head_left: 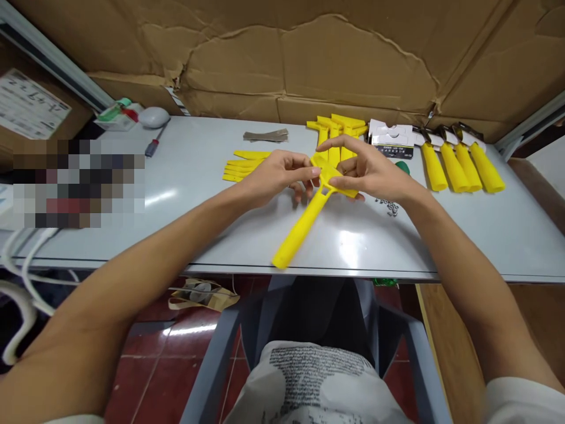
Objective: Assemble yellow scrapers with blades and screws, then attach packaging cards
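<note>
A yellow plastic scraper handle point(302, 229) slants over the front of the table, its round grip pointing toward me and its wide head away. My left hand point(280, 171) pinches the left side of that head between thumb and fingers. On the other side, my right hand point(368, 165) grips the head with its thumb on top and index finger raised. Flat yellow plastic strips point(242, 168) lie beside my left hand, with thin metal blades point(265, 136) behind them. Small metal screws or nuts point(391, 208) are scattered near my right wrist. Beyond my hands rest several similar yellow handles point(342, 123).
Several yellow-handled scrapers point(463, 168) line the right side near a small printed box point(392, 139). A green object point(402, 167) is partly hidden by my wrist. A screwdriver point(153, 146) lies back left. Cardboard point(309, 65) walls the table's rear.
</note>
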`<move>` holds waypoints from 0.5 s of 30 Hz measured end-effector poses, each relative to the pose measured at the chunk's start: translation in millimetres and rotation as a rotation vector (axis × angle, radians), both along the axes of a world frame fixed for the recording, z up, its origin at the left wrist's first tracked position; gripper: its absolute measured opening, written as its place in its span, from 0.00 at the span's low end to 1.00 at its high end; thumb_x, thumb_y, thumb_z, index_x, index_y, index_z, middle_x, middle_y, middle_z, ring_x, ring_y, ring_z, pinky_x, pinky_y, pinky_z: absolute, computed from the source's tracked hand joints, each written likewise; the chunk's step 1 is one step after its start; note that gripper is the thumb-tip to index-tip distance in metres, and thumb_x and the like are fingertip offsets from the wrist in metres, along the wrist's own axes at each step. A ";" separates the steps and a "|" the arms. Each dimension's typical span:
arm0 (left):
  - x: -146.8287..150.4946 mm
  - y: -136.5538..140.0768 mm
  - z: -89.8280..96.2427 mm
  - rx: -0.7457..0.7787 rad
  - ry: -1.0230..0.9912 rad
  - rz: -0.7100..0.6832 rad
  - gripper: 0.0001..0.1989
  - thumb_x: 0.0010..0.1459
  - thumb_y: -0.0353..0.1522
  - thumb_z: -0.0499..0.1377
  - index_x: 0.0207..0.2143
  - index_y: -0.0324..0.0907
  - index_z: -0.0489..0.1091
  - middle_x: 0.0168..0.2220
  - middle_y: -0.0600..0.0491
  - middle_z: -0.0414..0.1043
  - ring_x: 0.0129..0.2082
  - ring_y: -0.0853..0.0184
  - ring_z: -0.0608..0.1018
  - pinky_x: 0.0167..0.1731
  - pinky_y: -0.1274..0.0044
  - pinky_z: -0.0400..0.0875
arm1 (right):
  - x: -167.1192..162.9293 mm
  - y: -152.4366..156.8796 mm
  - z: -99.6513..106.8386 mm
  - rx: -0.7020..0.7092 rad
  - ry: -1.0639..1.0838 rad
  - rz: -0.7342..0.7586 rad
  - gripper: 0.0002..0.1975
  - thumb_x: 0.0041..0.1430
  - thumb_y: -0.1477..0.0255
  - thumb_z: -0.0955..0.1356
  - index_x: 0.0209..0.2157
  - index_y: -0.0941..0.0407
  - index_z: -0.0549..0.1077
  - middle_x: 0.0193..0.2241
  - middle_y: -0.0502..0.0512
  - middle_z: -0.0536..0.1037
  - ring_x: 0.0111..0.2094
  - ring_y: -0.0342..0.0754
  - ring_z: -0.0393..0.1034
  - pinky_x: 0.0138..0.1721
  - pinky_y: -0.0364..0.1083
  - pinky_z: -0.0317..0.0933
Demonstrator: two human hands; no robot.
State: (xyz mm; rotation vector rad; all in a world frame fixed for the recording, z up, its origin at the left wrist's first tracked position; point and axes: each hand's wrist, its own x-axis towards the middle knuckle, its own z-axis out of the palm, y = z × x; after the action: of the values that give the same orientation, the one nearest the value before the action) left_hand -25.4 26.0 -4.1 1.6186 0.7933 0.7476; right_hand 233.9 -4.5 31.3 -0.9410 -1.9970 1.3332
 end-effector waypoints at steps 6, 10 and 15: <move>-9.3 0.8 10.1 0.189 0.219 -0.073 0.37 0.58 0.49 0.77 0.63 0.43 0.74 0.42 0.49 0.86 0.34 0.67 0.83 0.36 0.73 0.80 | -3.8 -2.4 1.0 -0.107 -0.147 -0.061 0.27 0.66 0.72 0.76 0.63 0.49 0.66 0.26 0.44 0.76 0.21 0.43 0.73 0.21 0.41 0.68; -10.9 -8.2 15.7 0.273 0.344 -0.200 0.42 0.59 0.46 0.76 0.70 0.43 0.69 0.43 0.50 0.88 0.35 0.66 0.85 0.41 0.72 0.80 | -2.0 -0.9 -1.4 -0.243 -0.268 -0.026 0.27 0.64 0.74 0.77 0.57 0.49 0.62 0.22 0.41 0.76 0.18 0.44 0.72 0.17 0.39 0.62; -9.6 -8.2 12.6 0.345 0.382 -0.265 0.33 0.61 0.45 0.74 0.66 0.45 0.77 0.42 0.53 0.89 0.39 0.65 0.89 0.46 0.71 0.82 | 2.1 4.6 -2.8 -0.324 -0.343 0.017 0.24 0.65 0.74 0.78 0.54 0.51 0.65 0.22 0.44 0.80 0.15 0.44 0.71 0.16 0.41 0.63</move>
State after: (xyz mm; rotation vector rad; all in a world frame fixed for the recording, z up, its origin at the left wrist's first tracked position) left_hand -35.0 17.9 8.5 2.1705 0.7209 0.4016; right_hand 236.0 0.1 28.5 -1.3840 -2.0707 1.6270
